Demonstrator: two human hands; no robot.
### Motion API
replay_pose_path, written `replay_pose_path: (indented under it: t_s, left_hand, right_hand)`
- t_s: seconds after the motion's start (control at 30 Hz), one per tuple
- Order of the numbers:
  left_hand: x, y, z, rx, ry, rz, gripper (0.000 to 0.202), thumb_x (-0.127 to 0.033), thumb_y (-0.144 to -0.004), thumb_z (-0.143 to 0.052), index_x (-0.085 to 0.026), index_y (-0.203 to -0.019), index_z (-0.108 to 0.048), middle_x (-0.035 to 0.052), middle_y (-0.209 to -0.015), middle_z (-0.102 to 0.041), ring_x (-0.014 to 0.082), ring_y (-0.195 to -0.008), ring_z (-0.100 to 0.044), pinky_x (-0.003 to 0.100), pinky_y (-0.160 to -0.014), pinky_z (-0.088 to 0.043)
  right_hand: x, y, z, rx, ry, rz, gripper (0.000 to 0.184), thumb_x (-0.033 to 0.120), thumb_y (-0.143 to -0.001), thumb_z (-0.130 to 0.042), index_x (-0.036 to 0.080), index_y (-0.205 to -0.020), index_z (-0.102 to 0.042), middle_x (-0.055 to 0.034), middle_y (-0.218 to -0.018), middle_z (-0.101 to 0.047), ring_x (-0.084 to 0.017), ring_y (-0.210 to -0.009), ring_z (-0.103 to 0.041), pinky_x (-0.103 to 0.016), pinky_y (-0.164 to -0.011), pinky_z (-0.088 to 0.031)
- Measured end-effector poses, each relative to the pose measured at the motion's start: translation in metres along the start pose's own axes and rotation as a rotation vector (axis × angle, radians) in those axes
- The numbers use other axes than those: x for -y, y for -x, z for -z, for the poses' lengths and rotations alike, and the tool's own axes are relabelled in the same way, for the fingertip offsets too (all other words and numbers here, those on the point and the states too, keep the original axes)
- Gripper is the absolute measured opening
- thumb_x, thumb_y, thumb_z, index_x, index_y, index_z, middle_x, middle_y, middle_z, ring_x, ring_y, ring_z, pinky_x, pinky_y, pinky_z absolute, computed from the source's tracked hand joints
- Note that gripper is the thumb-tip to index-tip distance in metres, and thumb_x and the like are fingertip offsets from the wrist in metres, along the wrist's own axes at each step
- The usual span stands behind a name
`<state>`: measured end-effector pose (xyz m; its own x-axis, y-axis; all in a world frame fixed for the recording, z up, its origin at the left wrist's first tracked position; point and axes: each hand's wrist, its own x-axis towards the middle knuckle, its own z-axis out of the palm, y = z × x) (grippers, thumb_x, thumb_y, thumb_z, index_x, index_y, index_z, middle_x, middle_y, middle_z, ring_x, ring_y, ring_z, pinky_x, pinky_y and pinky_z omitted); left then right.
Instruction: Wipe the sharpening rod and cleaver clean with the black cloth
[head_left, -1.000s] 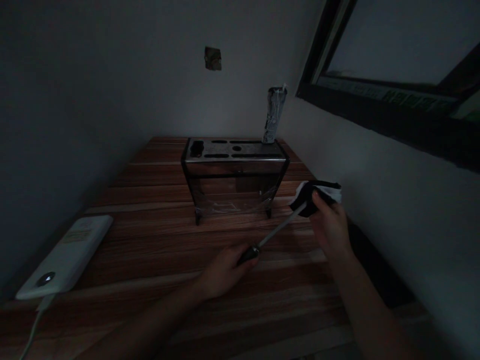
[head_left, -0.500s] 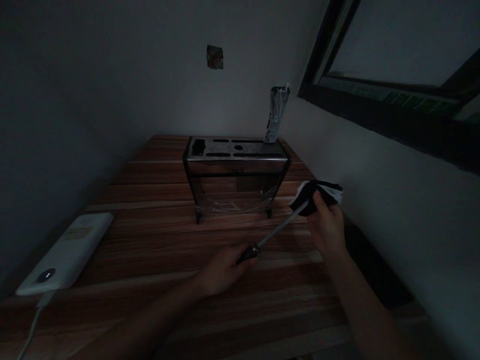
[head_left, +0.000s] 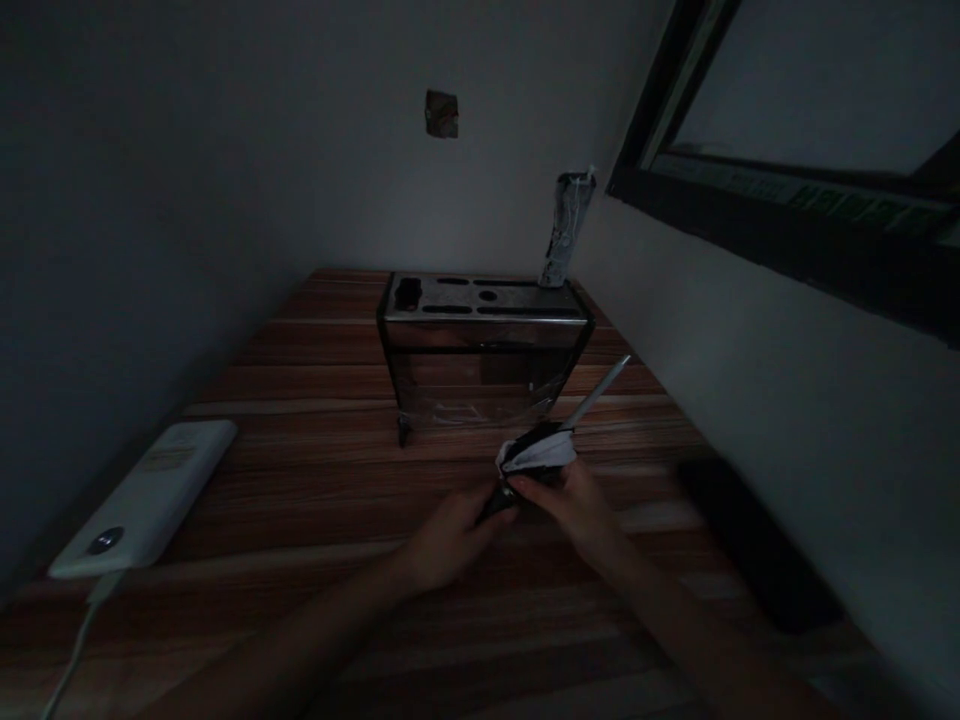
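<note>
A honing steel (head_left: 598, 391) with a dark handle slants up and to the right above the wooden table. My left hand (head_left: 452, 537) is wrapped round its handle. A black and white cloth (head_left: 541, 451) is folded about the rod close to the handle, and my right hand (head_left: 566, 497) pinches it there. The rod's bare tip sticks out beyond the cloth. Behind both hands stands a knife block (head_left: 491, 345) with a slotted metal top and see-through sides; its slots hold no knives that I can make out in the dim light.
On the left lies a white power bank (head_left: 154, 490) with a cable (head_left: 79, 640) plugged into its near end. A long black object (head_left: 757, 545) rests by the right wall. The wooden table (head_left: 315, 500) meets walls at the back and right, under a dark window frame (head_left: 750, 230).
My right hand has slid the cloth down the rod from near the tip to beside the handle, baring the tip. The left hand keeps its hold. The view has shifted slightly.
</note>
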<state>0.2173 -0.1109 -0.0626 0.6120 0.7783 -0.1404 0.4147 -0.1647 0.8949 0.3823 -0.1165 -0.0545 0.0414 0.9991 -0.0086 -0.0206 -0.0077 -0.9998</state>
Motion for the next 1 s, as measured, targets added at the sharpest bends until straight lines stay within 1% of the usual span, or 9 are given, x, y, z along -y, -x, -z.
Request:
replay_pose_path:
  t_s: [0.13,0.3,0.53,0.63,0.8,0.9,1.0]
  left_hand:
    - [0.003,-0.001,-0.001,-0.016,-0.002,-0.059,0.026,-0.033,-0.086,-0.043,-0.016,-0.1,-0.056,0.0025,-0.091,-0.063,0.0166,-0.082,-0.057,0.024,-0.076,-0.042]
    - [0.003,-0.001,-0.001,-0.013,-0.007,-0.062,0.027,-0.033,-0.086,-0.043,-0.015,-0.1,-0.056,0.0034,-0.092,-0.063,0.0173,-0.082,-0.057,0.025,-0.074,-0.043]
    - [0.003,0.0,-0.002,-0.032,-0.001,-0.067,0.026,-0.033,-0.085,-0.045,-0.015,-0.101,-0.056,0.0029,-0.09,-0.063,0.0167,-0.079,-0.057,0.024,-0.072,-0.042]
    - [0.0,0.0,0.0,-0.02,-0.012,-0.043,0.027,-0.032,-0.085,-0.044,-0.014,-0.102,-0.056,0.0035,-0.091,-0.063,0.0166,-0.078,-0.056,0.024,-0.07,-0.042]
    - [-0.003,0.001,0.001,-0.013,-0.015,-0.027,0.029,-0.034,-0.085,-0.043,-0.014,-0.103,-0.055,0.0034,-0.088,-0.062,0.0166,-0.076,-0.055,0.023,-0.068,-0.041]
    - [-0.002,0.0,0.002,-0.015,-0.019,-0.038,0.028,-0.035,-0.085,-0.043,-0.014,-0.099,-0.056,0.0027,-0.086,-0.061,0.0159,-0.075,-0.054,0.023,-0.068,-0.04]
    - [-0.002,0.0,0.001,-0.016,-0.035,-0.024,0.026,-0.035,-0.085,-0.043,-0.014,-0.093,-0.056,0.0015,-0.084,-0.06,0.0142,-0.072,-0.053,0.022,-0.066,-0.039]
  right_hand:
    - [-0.004,0.003,-0.003,-0.003,0.017,0.006,0.025,0.029,-0.062,-0.073,0.022,-0.084,-0.065,-0.0001,-0.087,-0.071,-0.02,-0.085,-0.064,-0.034,-0.081,-0.048]
    - [-0.006,0.002,-0.001,0.0,0.035,0.024,0.025,0.03,-0.062,-0.073,0.022,-0.084,-0.065,-0.001,-0.086,-0.071,-0.021,-0.085,-0.064,-0.035,-0.081,-0.048]
    - [-0.001,0.001,0.0,0.007,0.021,0.035,0.024,0.029,-0.063,-0.073,0.021,-0.084,-0.066,-0.0016,-0.087,-0.071,-0.02,-0.085,-0.064,-0.034,-0.08,-0.049]
    - [-0.001,0.0,0.002,0.009,0.02,0.036,0.023,0.029,-0.062,-0.073,0.021,-0.083,-0.067,-0.0022,-0.086,-0.071,-0.021,-0.085,-0.065,-0.035,-0.082,-0.049]
    - [-0.001,-0.003,0.006,-0.022,-0.006,0.048,0.023,0.026,-0.062,-0.074,0.022,-0.083,-0.067,-0.0008,-0.086,-0.071,-0.02,-0.085,-0.064,-0.034,-0.083,-0.048]
    - [0.0,-0.005,0.01,-0.046,-0.039,0.045,0.022,0.026,-0.062,-0.074,0.021,-0.082,-0.068,-0.0008,-0.084,-0.072,-0.02,-0.082,-0.065,-0.034,-0.079,-0.049]
    - [0.003,-0.009,0.015,-0.111,-0.086,0.054,0.023,0.026,-0.061,-0.075,0.021,-0.082,-0.067,0.0004,-0.083,-0.071,-0.018,-0.081,-0.064,-0.032,-0.079,-0.049]
